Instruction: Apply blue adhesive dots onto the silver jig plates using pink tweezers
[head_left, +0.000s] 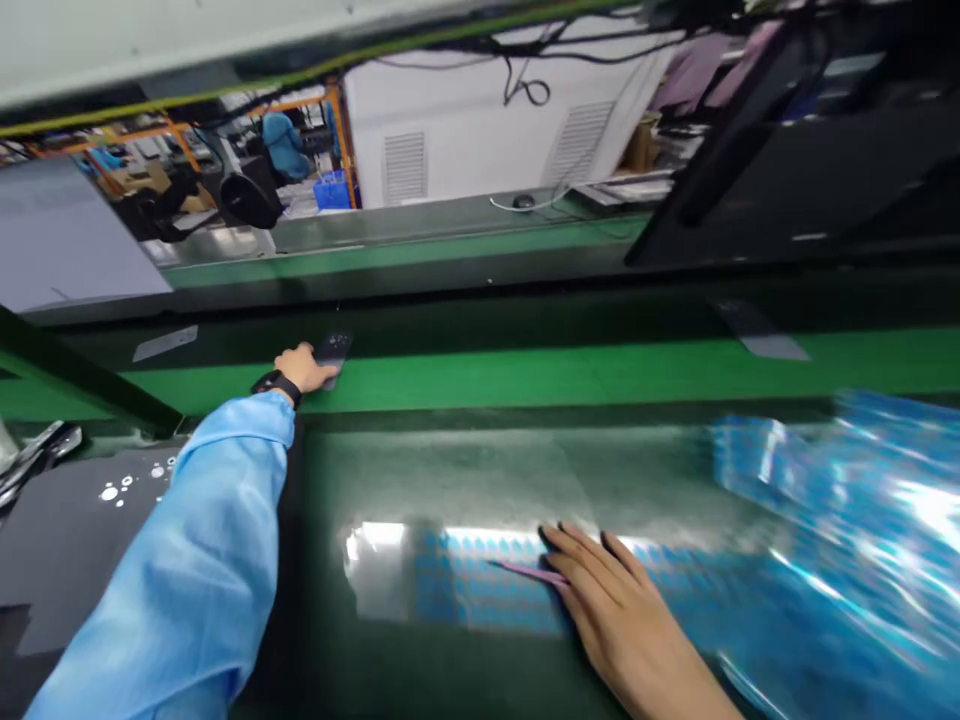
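Observation:
My left hand (301,368), in a blue sleeve with a black wristband, reaches out to the green belt and grips a thin dark plate with small holes (335,350), like a phone back cover. Near the front, my right hand (611,590) is closed around pink tweezers (531,571), their tip pointing left. Under them lies a clear sheet with rows of small blue stickers (480,595) on the dark green table. At the left, more dark plates with round camera holes (82,540) lie partly behind my left sleeve.
A heap of blue film (847,530) covers the right side of the table. On the belt (525,375) lie another plate (761,330) at the right and a pale one (166,343) at the left. A green post (82,375) slants at the left, and cables hang overhead.

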